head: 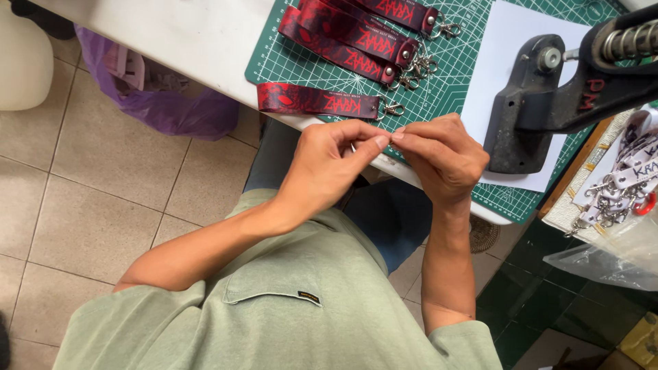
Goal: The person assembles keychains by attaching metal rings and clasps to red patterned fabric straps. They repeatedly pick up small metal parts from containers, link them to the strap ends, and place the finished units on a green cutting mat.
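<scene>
Near the middle of the frame, the left hand and the right hand are held close together, with their fingertips meeting just over the near edge of the white table. Both hands are closed in a pinch on a small thing between the fingertips; a thin bit of metal can just be seen by the left thumb, but what it is cannot be told. Just above the hands, one red and black strap with a metal clip is laid on the green cutting mat, and it looks finished. More red straps with clips are lined up at the top of the frame, so several seem to be done already. At the right, a black hand press is stood on a white sheet. At the far right edge, a pile of white straps is seen, and it looks as if more work is left
</scene>
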A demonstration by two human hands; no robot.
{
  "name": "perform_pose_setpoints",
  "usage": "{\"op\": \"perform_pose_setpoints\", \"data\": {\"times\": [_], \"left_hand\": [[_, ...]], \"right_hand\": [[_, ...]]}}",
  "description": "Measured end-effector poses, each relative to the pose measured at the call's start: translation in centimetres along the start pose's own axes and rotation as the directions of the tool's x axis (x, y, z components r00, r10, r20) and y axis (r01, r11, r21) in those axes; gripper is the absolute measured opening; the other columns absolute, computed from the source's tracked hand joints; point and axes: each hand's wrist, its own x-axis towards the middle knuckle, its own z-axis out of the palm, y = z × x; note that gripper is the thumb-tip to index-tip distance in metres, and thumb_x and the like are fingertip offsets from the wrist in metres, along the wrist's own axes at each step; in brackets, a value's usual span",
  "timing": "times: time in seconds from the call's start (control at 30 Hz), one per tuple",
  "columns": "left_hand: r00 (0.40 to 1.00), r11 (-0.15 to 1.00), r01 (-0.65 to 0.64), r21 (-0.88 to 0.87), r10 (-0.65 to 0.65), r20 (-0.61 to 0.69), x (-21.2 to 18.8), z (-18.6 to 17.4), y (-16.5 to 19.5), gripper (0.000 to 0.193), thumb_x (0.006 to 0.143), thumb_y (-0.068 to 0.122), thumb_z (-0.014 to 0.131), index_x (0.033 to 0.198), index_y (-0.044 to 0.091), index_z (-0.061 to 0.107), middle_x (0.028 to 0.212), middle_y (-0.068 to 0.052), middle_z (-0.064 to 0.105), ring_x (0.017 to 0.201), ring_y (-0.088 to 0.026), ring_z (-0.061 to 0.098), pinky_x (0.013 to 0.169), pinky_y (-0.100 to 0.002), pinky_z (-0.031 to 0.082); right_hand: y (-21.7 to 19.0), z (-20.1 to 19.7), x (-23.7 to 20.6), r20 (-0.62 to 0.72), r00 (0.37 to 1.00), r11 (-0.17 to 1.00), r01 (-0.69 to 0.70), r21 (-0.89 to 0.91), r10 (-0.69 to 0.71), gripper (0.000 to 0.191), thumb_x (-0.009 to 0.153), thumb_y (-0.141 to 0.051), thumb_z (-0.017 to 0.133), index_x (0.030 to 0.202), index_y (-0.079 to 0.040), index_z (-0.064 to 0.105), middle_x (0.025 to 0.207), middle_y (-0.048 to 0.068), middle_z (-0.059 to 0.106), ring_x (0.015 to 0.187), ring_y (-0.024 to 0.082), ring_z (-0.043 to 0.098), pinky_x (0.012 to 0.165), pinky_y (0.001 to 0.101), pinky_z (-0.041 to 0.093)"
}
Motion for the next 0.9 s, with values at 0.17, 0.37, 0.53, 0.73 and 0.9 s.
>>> {"op": "perform_pose_setpoints", "data": {"times": [0.17, 0.37, 0.53, 0.73, 0.9], "left_hand": [[0.981, 0.912, -0.171, 0.374, 0.193, -0.023, -0.1, -1.5, 0.4, 0.017, 0.103, 0.017, 0.07, 0.115, 0.011, 0.079, 0.077, -0.003, 0.068, 0.068, -0.01, 0.059, 0.06, -0.027, 0.046], [0.804, 0.332, -0.424, 0.843, 0.567, 0.181, 1.9, -3.1, 2.0, 0.026, 0.094, 0.019, 0.078, 0.118, 0.009, 0.074, 0.109, -0.003, 0.062, 0.098, -0.025, 0.055, 0.082, -0.039, 0.045], [0.838, 0.311, -0.406, 0.859, 0.501, 0.215, 2.4, -3.2, 1.5, 0.024, 0.093, 0.021, 0.081, 0.115, 0.014, 0.073, 0.114, -0.002, 0.06, 0.108, -0.025, 0.053, 0.089, -0.042, 0.038], [0.836, 0.377, -0.446, 0.812, 0.5, 0.227, 2.3, -2.8, 1.4, 0.019, 0.095, 0.015, 0.08, 0.11, 0.011, 0.069, 0.106, 0.001, 0.065, 0.108, -0.022, 0.057, 0.094, -0.042, 0.037], [0.846, 0.472, -0.45, 0.758, 0.498, 0.192, 2.4, -2.3, 1.0, 0.014, 0.093, 0.013, 0.077, 0.104, 0.012, 0.069, 0.095, 0.001, 0.069, 0.097, -0.021, 0.061, 0.091, -0.042, 0.036]], "right_hand": [[0.6, -0.1, -0.1, -0.006, 0.987, 0.986, -0.162, 0.04, 0.163, 0.016, 0.093, 0.004, 0.084, 0.104, -0.003, 0.073, 0.101, 0.008, 0.073, 0.088, 0.017, 0.071, 0.074, 0.0265, 0.056], [0.4, 0.1, 0.4, 0.03, 0.959, 0.956, -0.284, 0.08, 0.282, 0.015, 0.095, 0.005, 0.083, 0.105, -0.002, 0.074, 0.105, 0.007, 0.072, 0.092, 0.014, 0.071, 0.075, 0.0237, 0.059], [-0.1, 0.1, 0.9, 0.089, 0.933, 0.935, -0.353, 0.026, 0.349, 0.017, 0.09, 0.002, 0.085, 0.103, -0.006, 0.078, 0.097, 0.005, 0.068, 0.085, 0.011, 0.066, 0.071, 0.0251, 0.054], [-0.1, 0.4, 1.3, 0.157, 0.927, 0.939, -0.343, -0.017, 0.341, 0.017, 0.087, -0.002, 0.087, 0.102, -0.008, 0.079, 0.095, 0.003, 0.067, 0.079, 0.009, 0.064, 0.066, 0.0246, 0.052], [0.0, 0.5, 1.3, 0.163, 0.947, 0.96, -0.27, -0.072, 0.278, 0.019, 0.087, -0.004, 0.089, 0.102, -0.009, 0.079, 0.094, 0.002, 0.068, 0.08, 0.012, 0.062, 0.067, 0.0263, 0.052]]}}
